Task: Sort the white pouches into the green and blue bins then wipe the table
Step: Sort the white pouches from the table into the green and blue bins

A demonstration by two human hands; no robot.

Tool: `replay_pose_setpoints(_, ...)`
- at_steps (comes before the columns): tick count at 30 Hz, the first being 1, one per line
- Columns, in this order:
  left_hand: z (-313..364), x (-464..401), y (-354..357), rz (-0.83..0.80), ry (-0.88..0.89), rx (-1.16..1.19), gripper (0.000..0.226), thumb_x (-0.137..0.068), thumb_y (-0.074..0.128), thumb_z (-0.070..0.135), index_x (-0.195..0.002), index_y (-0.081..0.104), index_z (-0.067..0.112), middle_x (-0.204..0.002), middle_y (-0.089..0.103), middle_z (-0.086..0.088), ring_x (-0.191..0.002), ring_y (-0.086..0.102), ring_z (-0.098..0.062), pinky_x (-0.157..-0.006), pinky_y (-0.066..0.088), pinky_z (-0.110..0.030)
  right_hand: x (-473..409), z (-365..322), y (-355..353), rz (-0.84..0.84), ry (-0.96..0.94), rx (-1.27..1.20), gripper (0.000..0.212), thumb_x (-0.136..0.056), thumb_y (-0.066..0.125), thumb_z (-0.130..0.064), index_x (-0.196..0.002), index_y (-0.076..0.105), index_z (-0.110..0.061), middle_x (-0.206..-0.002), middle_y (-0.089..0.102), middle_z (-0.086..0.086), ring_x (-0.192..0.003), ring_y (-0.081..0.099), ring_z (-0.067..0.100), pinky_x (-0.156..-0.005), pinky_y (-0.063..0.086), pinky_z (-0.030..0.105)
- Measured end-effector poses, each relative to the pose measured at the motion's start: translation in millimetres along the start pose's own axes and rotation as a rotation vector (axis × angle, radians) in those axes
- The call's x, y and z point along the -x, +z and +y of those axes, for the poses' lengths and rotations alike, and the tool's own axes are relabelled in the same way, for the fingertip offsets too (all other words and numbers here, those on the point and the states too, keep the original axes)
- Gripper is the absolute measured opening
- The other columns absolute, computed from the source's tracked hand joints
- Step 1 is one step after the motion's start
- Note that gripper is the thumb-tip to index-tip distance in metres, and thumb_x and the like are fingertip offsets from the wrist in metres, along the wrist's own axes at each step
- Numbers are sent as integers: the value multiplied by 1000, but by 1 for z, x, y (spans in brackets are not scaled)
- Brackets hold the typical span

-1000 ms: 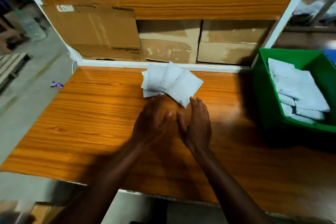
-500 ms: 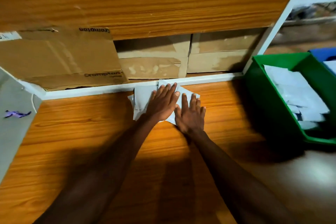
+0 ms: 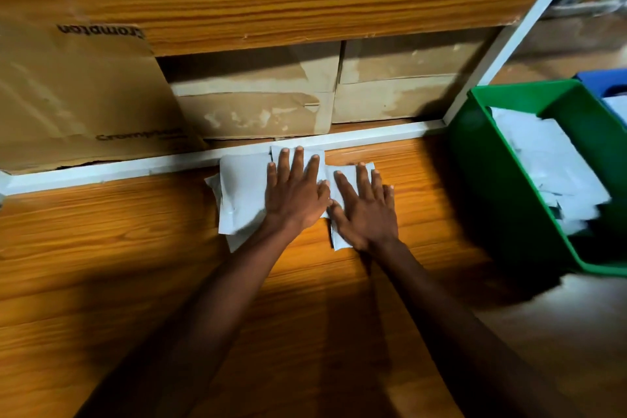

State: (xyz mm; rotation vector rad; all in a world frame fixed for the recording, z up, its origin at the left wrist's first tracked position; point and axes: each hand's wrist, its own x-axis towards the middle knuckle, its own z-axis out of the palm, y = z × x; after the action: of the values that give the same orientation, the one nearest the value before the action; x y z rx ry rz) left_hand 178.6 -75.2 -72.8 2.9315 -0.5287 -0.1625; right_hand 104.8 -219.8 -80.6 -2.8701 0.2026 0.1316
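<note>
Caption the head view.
Both hands pressed flat on white pouches beside a part-filled green bin.

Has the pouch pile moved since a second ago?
Yes. The pouches slid away from the person, up against the white rail, pushed by both hands.

The counter [image 3: 101, 265] lies bare to the left and toward the near edge. Behind, a white rail [image 3: 373, 137] and cardboard boxes [image 3: 258, 102] block the way. On the right stands the green bin [image 3: 492, 180]; beyond it, seemingly, a blue bin [image 3: 600, 80].
</note>
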Motion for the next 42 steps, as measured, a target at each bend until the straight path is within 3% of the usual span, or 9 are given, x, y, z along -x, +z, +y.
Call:
replay_pose_setpoints(8,6,4,12,36,-21,33,67,-97,35,51,-156,13,27,-166,-2,-3,-151,-12,-35,-121,3,-54,22,18,0,11,107,6,65,-101,29,-60,-158,4,-41,-168,-14,6,-151,0,47,-121,10,56)
replay_pose_setpoints(12,16,9,13,64,0,97,64,-96,45,42,-154,23,25,-165,13,-1,-151,0,-38,-120,18,-53,30,21,-6,72,135,-76,62,-99,46,-48,-156,23,-38,-168,1,7,-149,15,46,-112,37,52)
replay_pose_setpoints(17,32,38,0,229,65,185,60,-90,60,32,-147,44,23,-156,38,-1,-148,24,-31,-114,33,-50,67,44,-19,177,103,-140,57,-93,48,-45,-148,40,-34,-165,17,11,-144,29,45,-113,37,51)
replay_pose_setpoints(20,54,62,-9,358,114,293,57,-88,65,28,-143,50,23,-154,42,1,-148,26,-26,-115,29,-44,111,49,-40,350,80,-230,56,-92,43,-47,-143,49,-28,-162,28,16,-139,38,47,-108,43,54)
replay_pose_setpoints(24,111,89,-29,460,230,438,54,-87,60,28,-141,54,20,-152,44,2,-148,25,-24,-114,19,-30,178,70,-74,645,28,-333,49,-93,54,-35,-137,61,-16,-155,39,21,-139,43,43,-103,47,57)
replay_pose_setpoints(28,190,110,-39,465,363,523,56,-87,52,34,-140,55,17,-152,44,1,-149,24,-23,-117,23,-32,239,132,-103,732,46,-356,49,-95,55,-37,-140,58,-20,-160,34,15,-145,38,33,-104,48,52)
replay_pose_setpoints(32,284,131,-39,474,453,572,56,-86,51,34,-139,56,16,-151,46,0,-149,25,-22,-119,15,-21,298,216,-127,828,136,-311,48,-93,58,-39,-139,59,-25,-160,35,10,-143,42,29,-107,46,38)
replay_pose_setpoints(37,397,143,-29,487,606,523,55,-94,46,41,-139,55,12,-148,48,-9,-144,33,-34,-119,27,-45,341,326,-149,857,231,-263,47,-92,56,-40,-136,61,-23,-157,39,15,-137,48,34,-107,44,39)
replay_pose_setpoints(42,471,136,-23,458,574,480,58,-92,47,44,-142,53,13,-151,46,-8,-146,30,-34,-118,29,-49,331,410,-171,823,246,-210,49,-94,53,-43,-139,55,-26,-158,37,15,-135,48,38,-100,52,47)
